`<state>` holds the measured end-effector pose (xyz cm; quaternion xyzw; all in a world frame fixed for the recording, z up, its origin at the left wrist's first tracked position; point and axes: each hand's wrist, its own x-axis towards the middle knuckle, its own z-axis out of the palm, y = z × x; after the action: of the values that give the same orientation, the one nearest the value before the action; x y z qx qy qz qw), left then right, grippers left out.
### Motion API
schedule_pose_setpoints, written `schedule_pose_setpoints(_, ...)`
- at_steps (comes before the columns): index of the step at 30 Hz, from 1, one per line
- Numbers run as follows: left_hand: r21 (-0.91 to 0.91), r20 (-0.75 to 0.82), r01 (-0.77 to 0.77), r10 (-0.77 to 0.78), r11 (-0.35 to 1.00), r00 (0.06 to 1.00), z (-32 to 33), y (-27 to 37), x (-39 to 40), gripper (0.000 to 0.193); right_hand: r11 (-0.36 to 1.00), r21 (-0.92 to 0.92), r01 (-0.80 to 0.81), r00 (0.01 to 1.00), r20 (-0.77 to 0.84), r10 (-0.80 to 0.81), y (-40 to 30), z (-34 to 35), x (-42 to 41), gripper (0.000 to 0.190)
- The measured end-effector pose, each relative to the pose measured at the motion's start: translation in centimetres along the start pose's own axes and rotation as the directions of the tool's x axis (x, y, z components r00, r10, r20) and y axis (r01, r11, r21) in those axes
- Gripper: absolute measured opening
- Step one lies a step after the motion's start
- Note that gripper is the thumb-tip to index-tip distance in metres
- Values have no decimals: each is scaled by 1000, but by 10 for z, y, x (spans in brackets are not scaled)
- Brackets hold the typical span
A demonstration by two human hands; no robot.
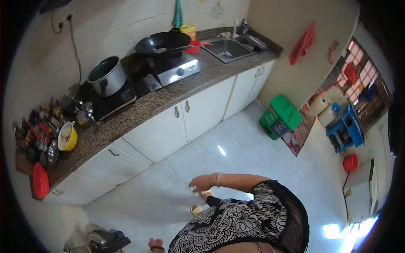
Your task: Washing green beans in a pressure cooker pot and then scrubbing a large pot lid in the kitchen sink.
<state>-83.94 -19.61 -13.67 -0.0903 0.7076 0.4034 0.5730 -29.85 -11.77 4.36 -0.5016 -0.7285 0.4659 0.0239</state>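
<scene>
My right hand (202, 183) reaches out over the tiled floor, palm down. Its fingers are slightly apart, nothing shows in them, and a bracelet circles the wrist. Lower in the picture, at the bottom edge, is my left hand (155, 243), with a dark band at the wrist; it is small and blurred, and its finger position is unclear. Both hands are away from the counter. Light-coloured slippers (196, 210) show below the right hand.
Along the granite counter (164, 98) stand a silver pot (109, 77), a black wok (163, 41) on a gas stove, a steel sink (226, 49), a yellow bowl (70, 139) and several bottles. A green bin (280, 117) and a blue rack (348, 129) stand on the floor.
</scene>
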Motion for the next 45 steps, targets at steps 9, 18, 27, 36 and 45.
schedule_pose_setpoints(9,479,350,-262,91,838,932,234,-16,-79,43,889,378,-258,794,-441,418,164,-20,-226,46)
schedule_pose_setpoints(18,874,485,-426,-434,232,759,401,-201,-187,33,708,664,-240,699,-388,601,319,-17,-358,47)
schedule_pose_setpoints(27,795,468,-266,-272,546,841,592,-181,-229,31,543,839,38,538,-475,696,409,-172,-415,46)
schedule_pose_setpoints(36,567,786,-317,-383,761,486,964,-167,-345,34,353,853,384,435,-504,746,526,-398,-400,43)
schedule_pose_setpoints(45,478,879,-602,-349,640,326,1388,-253,-509,61,430,755,495,344,-625,701,672,-645,-385,46)
